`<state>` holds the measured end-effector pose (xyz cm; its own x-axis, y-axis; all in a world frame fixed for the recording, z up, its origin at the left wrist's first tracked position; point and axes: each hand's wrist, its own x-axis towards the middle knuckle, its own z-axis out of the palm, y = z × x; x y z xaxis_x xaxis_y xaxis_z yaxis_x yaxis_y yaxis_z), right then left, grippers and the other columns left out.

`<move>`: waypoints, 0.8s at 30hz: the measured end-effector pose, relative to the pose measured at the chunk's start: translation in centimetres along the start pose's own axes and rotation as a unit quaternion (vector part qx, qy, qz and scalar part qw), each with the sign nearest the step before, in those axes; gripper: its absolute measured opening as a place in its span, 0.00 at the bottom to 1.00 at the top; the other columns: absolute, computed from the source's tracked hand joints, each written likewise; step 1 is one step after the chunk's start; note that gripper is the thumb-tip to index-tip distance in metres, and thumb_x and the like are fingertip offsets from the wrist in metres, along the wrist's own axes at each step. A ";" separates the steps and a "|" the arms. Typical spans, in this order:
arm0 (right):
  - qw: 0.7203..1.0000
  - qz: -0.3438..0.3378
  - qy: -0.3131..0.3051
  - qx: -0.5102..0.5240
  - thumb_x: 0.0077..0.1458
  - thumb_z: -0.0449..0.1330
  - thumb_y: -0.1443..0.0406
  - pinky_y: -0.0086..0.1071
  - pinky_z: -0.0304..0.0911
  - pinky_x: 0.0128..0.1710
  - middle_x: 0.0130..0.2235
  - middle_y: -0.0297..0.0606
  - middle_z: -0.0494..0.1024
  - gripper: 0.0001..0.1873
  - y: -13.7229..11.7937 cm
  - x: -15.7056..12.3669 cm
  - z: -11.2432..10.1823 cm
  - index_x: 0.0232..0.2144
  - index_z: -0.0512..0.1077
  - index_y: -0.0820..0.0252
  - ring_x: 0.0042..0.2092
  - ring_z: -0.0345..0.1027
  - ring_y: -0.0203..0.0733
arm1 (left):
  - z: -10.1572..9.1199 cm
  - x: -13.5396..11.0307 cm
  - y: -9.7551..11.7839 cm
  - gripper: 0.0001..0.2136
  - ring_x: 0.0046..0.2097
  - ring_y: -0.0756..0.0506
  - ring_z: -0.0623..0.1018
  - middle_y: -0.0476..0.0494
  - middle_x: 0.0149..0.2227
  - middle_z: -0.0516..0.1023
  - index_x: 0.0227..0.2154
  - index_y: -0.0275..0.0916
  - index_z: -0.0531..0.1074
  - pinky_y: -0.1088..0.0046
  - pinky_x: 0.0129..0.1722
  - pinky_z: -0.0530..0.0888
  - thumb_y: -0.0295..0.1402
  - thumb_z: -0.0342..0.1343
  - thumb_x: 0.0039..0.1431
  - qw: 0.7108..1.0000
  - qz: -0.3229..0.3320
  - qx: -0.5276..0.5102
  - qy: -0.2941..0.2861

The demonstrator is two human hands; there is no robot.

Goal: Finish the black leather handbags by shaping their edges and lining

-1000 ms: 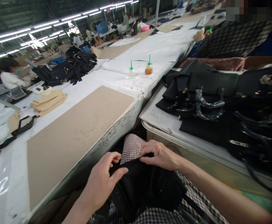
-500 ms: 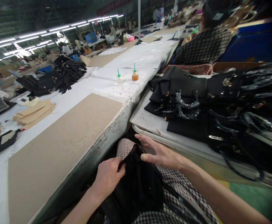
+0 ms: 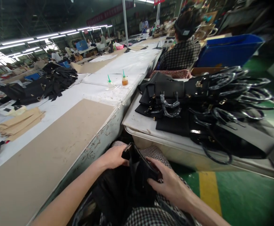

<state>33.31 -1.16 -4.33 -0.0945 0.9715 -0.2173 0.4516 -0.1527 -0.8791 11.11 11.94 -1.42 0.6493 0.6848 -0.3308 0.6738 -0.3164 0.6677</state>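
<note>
Down in the head view, a black bag (image 3: 129, 188) lies on the person's lap, over checked trousers (image 3: 151, 153). The left hand (image 3: 114, 157) is closed around the bag's top corner. The right hand (image 3: 172, 185) lies on the bag's side with its fingers curled over an edge, and it looks like it holds on too, though the dark makes that hard to see.

I think the work on this bag is in the middle: it is in both hands and not on the pile of black bags (image 3: 198, 103) on the side table (image 3: 151, 135). That pile, with wrapped handles, looks done. How much is left on this one I cannot tell.

Two small bottles (image 3: 109, 82) stand on the long table (image 3: 56, 147). A red banner (image 3: 108, 14) hangs far off, but its writing is too blurry to read.
</note>
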 end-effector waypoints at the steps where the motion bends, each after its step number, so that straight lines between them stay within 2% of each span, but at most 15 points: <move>1: 1.000 -0.011 -0.010 0.017 0.46 0.58 0.68 0.39 0.65 0.49 0.51 0.40 0.74 0.34 -0.5 0.0 -0.9 0.59 0.63 0.58 0.49 0.68 0.48 | -0.1 0.6 0.1 0.15 0.40 0.41 0.77 0.47 0.38 0.80 0.38 0.39 0.75 0.73 0.36 0.71 0.36 0.65 0.46 1.000 0.010 -0.001 -0.003; 3: 0.996 -0.012 -0.048 0.078 0.45 0.56 0.69 0.39 0.63 0.52 0.52 0.38 0.74 0.34 -1.9 -0.1 -3.3 0.58 0.64 0.57 0.51 0.67 0.49 | -0.7 1.0 0.4 0.17 0.42 0.42 0.77 0.48 0.41 0.80 0.42 0.38 0.75 0.73 0.40 0.71 0.29 0.63 0.46 1.000 0.028 -0.011 -0.009; 6: 0.980 -0.015 -0.143 0.135 0.45 0.54 0.70 0.36 0.65 0.46 0.47 0.35 0.76 0.28 -3.5 0.1 -7.2 0.51 0.70 0.56 0.48 0.69 0.49 | -2.7 0.2 0.9 0.27 0.49 0.43 0.76 0.49 0.49 0.79 0.53 0.41 0.71 0.73 0.50 0.69 0.23 0.59 0.48 0.995 0.070 -0.055 -0.041; 7: 0.976 -0.029 -0.171 0.131 0.45 0.55 0.69 0.35 0.65 0.44 0.45 0.35 0.76 0.23 -3.6 0.5 -8.2 0.47 0.73 0.57 0.46 0.69 0.49 | -3.5 -0.3 1.1 0.27 0.50 0.43 0.76 0.50 0.50 0.79 0.55 0.42 0.71 0.73 0.51 0.69 0.23 0.58 0.49 0.992 0.079 -0.069 -0.068; 9: 0.967 -0.053 -0.222 0.110 0.45 0.56 0.69 0.32 0.64 0.40 0.41 0.35 0.75 0.15 -2.7 1.7 -9.2 0.37 0.75 0.58 0.43 0.68 0.46 | -4.6 -1.1 1.0 0.22 0.47 0.43 0.78 0.51 0.46 0.81 0.50 0.41 0.75 0.73 0.48 0.71 0.24 0.57 0.50 0.982 0.078 -0.084 -0.148; 11: 0.958 -0.040 -0.265 0.105 0.44 0.59 0.69 0.31 0.63 0.38 0.38 0.33 0.74 0.11 -0.8 3.3 -8.8 0.33 0.76 0.58 0.40 0.67 0.43 | -4.9 -1.5 0.5 0.16 0.43 0.43 0.79 0.52 0.41 0.82 0.42 0.40 0.79 0.74 0.44 0.73 0.24 0.58 0.49 0.967 0.058 -0.089 -0.231; 13: 0.951 -0.002 -0.286 0.120 0.44 0.60 0.68 0.30 0.63 0.35 0.35 0.32 0.74 0.11 1.4 4.8 -7.6 0.33 0.76 0.59 0.38 0.68 0.42 | -4.5 -1.3 -0.1 0.16 0.43 0.43 0.79 0.51 0.42 0.82 0.43 0.40 0.80 0.74 0.44 0.73 0.26 0.60 0.48 0.955 0.032 -0.110 -0.273; 16: 0.950 0.010 -0.273 0.150 0.44 0.61 0.68 0.33 0.66 0.39 0.36 0.33 0.77 0.17 3.4 6.0 -5.9 0.41 0.76 0.59 0.40 0.70 0.44 | -3.7 -0.9 -0.7 0.24 0.46 0.42 0.78 0.50 0.45 0.81 0.50 0.42 0.76 0.73 0.47 0.72 0.30 0.66 0.45 0.960 -0.002 -0.136 -0.244; 18: 0.953 -0.007 -0.255 0.164 0.46 0.63 0.67 0.36 0.66 0.46 0.44 0.34 0.78 0.25 3.5 6.2 -5.5 0.50 0.73 0.57 0.46 0.70 0.47 | -3.6 -0.8 -0.6 0.28 0.49 0.42 0.77 0.50 0.47 0.80 0.52 0.44 0.74 0.73 0.49 0.71 0.32 0.68 0.44 0.966 -0.008 -0.145 -0.215; 20: 0.955 -0.017 -0.235 0.180 0.47 0.66 0.64 0.38 0.64 0.52 0.51 0.36 0.76 0.29 3.1 6.1 -5.4 0.54 0.71 0.54 0.51 0.69 0.49 | -3.7 -0.8 -0.2 0.26 0.50 0.42 0.76 0.50 0.48 0.79 0.52 0.45 0.74 0.73 0.50 0.70 0.35 0.67 0.46 0.967 -0.001 -0.155 -0.201; 22: 0.956 -0.005 -0.215 0.200 0.48 0.67 0.59 0.39 0.66 0.51 0.48 0.37 0.78 0.27 2.7 6.0 -5.1 0.52 0.73 0.56 0.50 0.71 0.50 | -3.9 -0.8 0.3 0.22 0.50 0.42 0.76 0.51 0.48 0.79 0.50 0.45 0.75 0.73 0.50 0.69 0.37 0.66 0.50 0.971 0.013 -0.155 -0.184; 24: 0.957 0.018 -0.200 0.208 0.49 0.68 0.55 0.37 0.70 0.43 0.41 0.39 0.81 0.24 2.6 5.9 -4.4 0.46 0.77 0.60 0.42 0.74 0.49 | -3.9 -0.9 0.6 0.18 0.49 0.43 0.76 0.51 0.47 0.80 0.49 0.44 0.77 0.74 0.50 0.69 0.37 0.63 0.54 0.975 0.028 -0.146 -0.166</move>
<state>37.89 4.99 -6.04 -0.4547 0.8306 -0.3215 0.0755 -0.3238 -0.9431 9.56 13.75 1.85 0.7934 0.4061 -0.4534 0.5363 -0.1141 0.8363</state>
